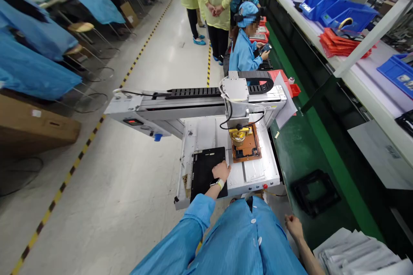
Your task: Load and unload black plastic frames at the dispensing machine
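left hand [221, 171] gripping black tray [201, 167] edge, right hand [293, 224] grip unclear, orange fixture [254, 148] holding part

matt black plastic tray [206, 172], smooth white painted-metal machine bed [254, 172]

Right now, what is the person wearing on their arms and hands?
The left arm is in a light blue coat sleeve with a gathered cuff. A pale wristband sits by the left hand. The right hand and its forearm are uncovered. No gloves on either hand.
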`<state>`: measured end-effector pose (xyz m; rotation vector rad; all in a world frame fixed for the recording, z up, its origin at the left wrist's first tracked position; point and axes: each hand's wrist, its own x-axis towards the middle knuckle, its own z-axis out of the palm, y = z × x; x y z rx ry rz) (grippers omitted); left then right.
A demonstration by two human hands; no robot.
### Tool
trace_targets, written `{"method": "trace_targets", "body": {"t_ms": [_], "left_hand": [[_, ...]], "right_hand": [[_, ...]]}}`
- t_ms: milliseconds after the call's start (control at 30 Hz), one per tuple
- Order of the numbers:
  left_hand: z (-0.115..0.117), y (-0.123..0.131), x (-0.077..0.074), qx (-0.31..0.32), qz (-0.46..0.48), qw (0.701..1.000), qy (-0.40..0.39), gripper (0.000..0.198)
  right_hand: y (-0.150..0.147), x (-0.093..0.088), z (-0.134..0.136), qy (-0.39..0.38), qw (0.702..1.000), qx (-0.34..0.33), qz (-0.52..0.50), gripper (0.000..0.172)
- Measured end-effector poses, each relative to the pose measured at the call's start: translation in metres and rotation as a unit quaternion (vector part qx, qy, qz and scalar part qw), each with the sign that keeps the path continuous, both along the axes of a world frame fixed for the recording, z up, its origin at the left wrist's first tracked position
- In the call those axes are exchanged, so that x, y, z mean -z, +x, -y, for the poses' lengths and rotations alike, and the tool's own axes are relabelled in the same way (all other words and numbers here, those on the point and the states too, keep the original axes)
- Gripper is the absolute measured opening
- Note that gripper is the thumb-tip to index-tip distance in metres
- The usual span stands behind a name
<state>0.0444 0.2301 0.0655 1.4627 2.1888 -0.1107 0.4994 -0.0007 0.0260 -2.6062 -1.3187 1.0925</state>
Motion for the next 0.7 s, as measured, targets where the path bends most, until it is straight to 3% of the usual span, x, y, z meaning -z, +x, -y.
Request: {"method": "trace_targets", "body": {"t_ms": [100,200,400,533,700], "left_hand": [[-0.008,-0.003,0.011,0.021,-0.008,1.0,0.003,0.022],[-0.001,-0.006,0.015,0.031,0.001,0.999,0.01,0.018],[0.022,-0.033,-0.005,0.039,-0.01,0.996,0.085,0.022],[0.016,-0.05,-0.025,0.051,0.011,0.994,0.093,0.023],[0.0,-0.025,-0.02,0.122,0.046,0.99,0.051,0.026]], "right_hand": [[-0.054,-0.025,-0.034,0.057,0.995,-0.066,-0.046,0.034],[-0.115,-0.05,-0.075,0.101,0.978,-0.169,-0.067,0.031],[-0.249,-0.083,-0.139,0.16,0.882,-0.432,-0.094,0.017],[-0.31,-0.084,-0.155,0.166,0.877,-0.445,-0.07,0.012],[-0.324,-0.07,-0.138,0.212,0.886,-0.411,-0.027,0.012]]}}
